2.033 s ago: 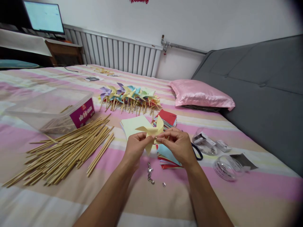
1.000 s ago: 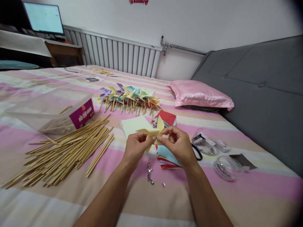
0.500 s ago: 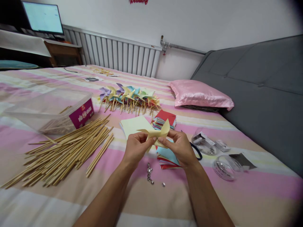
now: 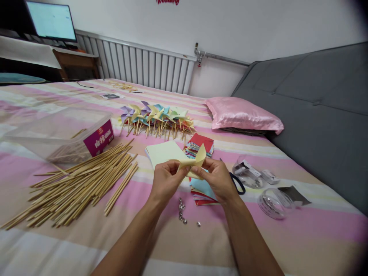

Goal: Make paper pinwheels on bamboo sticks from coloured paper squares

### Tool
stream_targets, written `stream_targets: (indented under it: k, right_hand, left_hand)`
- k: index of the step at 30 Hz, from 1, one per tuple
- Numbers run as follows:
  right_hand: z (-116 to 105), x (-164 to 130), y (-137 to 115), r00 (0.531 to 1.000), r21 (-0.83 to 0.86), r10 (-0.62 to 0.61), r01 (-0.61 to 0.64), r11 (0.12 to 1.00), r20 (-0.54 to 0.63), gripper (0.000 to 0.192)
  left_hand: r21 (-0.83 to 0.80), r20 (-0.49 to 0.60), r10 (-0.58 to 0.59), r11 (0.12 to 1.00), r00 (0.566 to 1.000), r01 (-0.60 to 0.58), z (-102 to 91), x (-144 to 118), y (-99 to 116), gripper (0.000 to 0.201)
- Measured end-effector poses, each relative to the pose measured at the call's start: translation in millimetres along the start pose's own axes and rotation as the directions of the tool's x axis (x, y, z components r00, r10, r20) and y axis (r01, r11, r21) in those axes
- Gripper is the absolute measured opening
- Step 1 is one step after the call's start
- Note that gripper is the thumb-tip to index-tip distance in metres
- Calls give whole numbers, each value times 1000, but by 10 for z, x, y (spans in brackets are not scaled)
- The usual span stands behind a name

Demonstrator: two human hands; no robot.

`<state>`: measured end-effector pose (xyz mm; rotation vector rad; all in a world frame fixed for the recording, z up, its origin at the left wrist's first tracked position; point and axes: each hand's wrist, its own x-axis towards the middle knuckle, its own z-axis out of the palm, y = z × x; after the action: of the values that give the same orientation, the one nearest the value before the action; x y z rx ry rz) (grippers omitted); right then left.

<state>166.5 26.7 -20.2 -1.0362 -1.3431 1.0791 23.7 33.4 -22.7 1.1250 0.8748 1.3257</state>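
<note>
Both hands' grip pinches pale-yellow folded pinwheel (image 4: 192, 163).

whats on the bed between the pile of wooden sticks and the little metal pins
Nothing: in the head view the bedsheet is bare between the wooden sticks and the metal pins.

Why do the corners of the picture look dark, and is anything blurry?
Head view: the right-hand corners fade to black from the wide lens, which also bends the edges. The hands and yellow paper pinwheel look sharp. The monitor glows washed-out; soft, even light, faint shadows.
</note>
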Motion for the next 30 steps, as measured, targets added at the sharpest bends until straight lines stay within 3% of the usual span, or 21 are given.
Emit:
stream_targets:
  k: [7, 14, 24, 28, 30]
  right_hand:
    - [22, -5, -41, 1000, 38, 2, 0, 999, -29, 28]
    - [24, -3, -18, 996, -93, -40, 33, 995, -82, 18]
    - [-59, 4, -13, 998, -201, -65, 62, 978, -11, 20]
    - [-58, -4, -4, 998, -156, -32, 22, 988, -60, 24]
    - [-47, -8, -2, 994, -77, 0, -8, 997, -113, 27]
  left_hand:
    - [21, 41, -15, 1000, 999, 15, 2, -16, 24, 28]
    - [13, 61, -92, 996, 994, 91, 11, -3, 8, 19]
    - [122, 139, -96, 989, 986, 80, -12, 6, 29, 18]
    - [260, 173, -74, 965, 982, 27, -158, 38, 136, 26]
    - [438, 61, -26, 899, 998, -4, -315, 68, 244, 33]
